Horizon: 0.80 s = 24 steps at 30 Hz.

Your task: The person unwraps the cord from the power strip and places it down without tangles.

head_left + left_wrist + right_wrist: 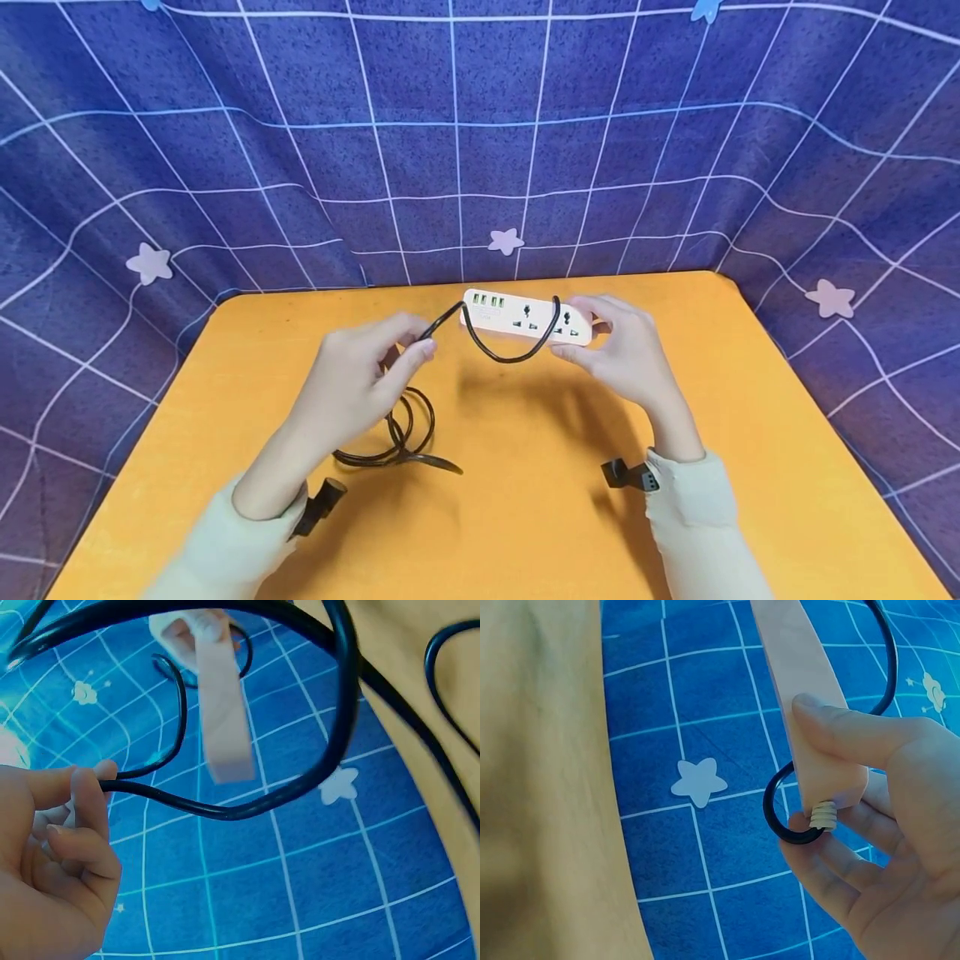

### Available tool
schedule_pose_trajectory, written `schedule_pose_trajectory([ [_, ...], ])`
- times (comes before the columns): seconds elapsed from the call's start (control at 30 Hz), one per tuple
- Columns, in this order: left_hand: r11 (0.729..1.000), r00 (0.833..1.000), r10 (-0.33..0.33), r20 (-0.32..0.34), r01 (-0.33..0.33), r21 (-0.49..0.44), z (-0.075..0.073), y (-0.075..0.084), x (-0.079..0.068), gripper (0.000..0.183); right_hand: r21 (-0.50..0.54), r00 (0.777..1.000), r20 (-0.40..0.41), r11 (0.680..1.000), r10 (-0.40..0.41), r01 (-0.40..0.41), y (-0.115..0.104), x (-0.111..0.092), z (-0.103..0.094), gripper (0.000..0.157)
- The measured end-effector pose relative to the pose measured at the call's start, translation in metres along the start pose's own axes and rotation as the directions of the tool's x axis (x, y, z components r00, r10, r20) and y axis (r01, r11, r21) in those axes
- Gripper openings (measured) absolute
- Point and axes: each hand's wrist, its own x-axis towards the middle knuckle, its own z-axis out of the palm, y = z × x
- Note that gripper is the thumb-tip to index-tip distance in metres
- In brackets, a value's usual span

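A white power strip (504, 315) with sockets and several green USB ports is held up over the table, its right end gripped by my right hand (626, 348). In the right wrist view the thumb lies along the strip (817, 720), and the black cord (769, 806) bends back from a ribbed white collar at its end. The cord loops across the strip's front and runs left to my left hand (363, 367), which pinches it between thumb and fingertips. Below that hand, more black cord (408, 454) hangs in loose coils toward the table.
The yellow-orange table (525, 517) stretches beneath both hands. A blue curtain (420, 158) with white grid lines and pale stars hangs along its back and sides. Small black devices are strapped to both wrists, beside the pale sleeves (697, 517).
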Motion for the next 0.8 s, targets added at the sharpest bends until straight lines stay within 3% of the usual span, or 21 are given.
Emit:
schedule_pose_trajectory([
  [0.2, 1.0, 1.0, -0.018, -0.017, 0.018, -0.01, -0.012, -0.009, 0.024, 0.006, -0.027, 0.999, 0.032, 1.0, -0.012, 0.013, -0.001, 0.0, 0.002, 0.054],
  [0.53, 0.996, 0.995, -0.069, -0.065, 0.073, 0.059, -0.021, -0.042, 0.056, 0.012, -0.033, 0.995, 0.094, 0.999, -0.022, 0.025, -0.004, 0.0, 0.005, 0.053],
  [0.8, 0.988, 0.989, -0.142, -0.03, 0.143, 0.055, -0.018, -0.069, 0.077, 0.017, -0.051, 0.992, 0.12, 0.998, -0.039, 0.045, -0.007, -0.001, 0.008, 0.054],
])
